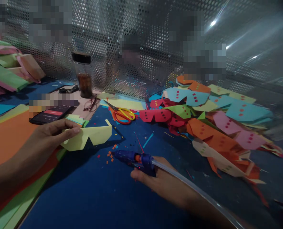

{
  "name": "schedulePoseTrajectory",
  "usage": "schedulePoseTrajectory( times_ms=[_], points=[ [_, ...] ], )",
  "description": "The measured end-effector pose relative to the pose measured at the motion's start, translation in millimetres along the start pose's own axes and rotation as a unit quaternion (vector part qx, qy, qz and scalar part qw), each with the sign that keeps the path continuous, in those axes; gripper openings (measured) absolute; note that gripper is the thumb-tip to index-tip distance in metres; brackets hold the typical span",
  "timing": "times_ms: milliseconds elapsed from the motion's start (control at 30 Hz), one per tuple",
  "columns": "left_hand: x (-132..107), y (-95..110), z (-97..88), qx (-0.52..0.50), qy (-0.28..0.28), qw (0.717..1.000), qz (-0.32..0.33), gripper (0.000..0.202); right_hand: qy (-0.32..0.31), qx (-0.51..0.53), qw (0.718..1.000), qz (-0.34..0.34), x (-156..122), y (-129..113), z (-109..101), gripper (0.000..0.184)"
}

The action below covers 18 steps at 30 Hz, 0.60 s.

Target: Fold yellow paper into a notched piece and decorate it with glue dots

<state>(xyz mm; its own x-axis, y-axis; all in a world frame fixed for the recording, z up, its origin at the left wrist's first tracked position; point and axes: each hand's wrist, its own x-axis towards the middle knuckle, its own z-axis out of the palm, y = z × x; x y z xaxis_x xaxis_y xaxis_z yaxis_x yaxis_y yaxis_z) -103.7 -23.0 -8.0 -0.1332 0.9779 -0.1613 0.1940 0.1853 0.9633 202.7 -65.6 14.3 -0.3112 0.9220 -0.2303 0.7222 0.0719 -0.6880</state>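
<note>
My left hand (pixel 57 132) pinches the left end of a pale yellow paper mask (pixel 98 135) between thumb and fingers, holding it over the blue table surface (pixel 84 197). The mask has a notch in its lower edge and a narrow strip at its upper right. My right hand (pixel 160 181) is wrapped round a blue glue gun (pixel 134 158), with a long clear glue stick (pixel 194 184) running out of its back. The gun's nozzle points left at small orange paper bits (pixel 110 155). The fingers under the gun are partly hidden.
Scissors (pixel 123 114) with yellow and red handles lie beyond the mask. Many coloured paper masks (pixel 220 140) are heaped at right. A phone (pixel 53 113), glasses (pixel 90 104) and a dark-lidded jar (pixel 84 78) stand or lie at left, near stacked paper sheets (pixel 7 136). Perforated metal closes the back.
</note>
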Motion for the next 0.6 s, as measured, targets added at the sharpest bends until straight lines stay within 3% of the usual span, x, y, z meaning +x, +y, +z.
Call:
schedulePoseTrajectory(
  times_ms=[133,433,600],
  points=[
    [-0.1,-1.4,-0.6,-0.003,-0.010,1.000,-0.004,0.041,-0.008,-0.020,1.000,0.009,-0.4,0.2,-0.2,0.034],
    [-0.4,0.3,1.1,-0.014,-0.011,1.000,-0.010,0.043,0.003,-0.016,1.000,0.022,-0.8,-1.6,0.6,0.027],
    [1.5,-2.0,1.0,-0.017,-0.010,1.000,-0.008,0.042,-0.005,-0.016,0.997,0.080,-2.7,0.0,-0.2,0.035]
  ],
)
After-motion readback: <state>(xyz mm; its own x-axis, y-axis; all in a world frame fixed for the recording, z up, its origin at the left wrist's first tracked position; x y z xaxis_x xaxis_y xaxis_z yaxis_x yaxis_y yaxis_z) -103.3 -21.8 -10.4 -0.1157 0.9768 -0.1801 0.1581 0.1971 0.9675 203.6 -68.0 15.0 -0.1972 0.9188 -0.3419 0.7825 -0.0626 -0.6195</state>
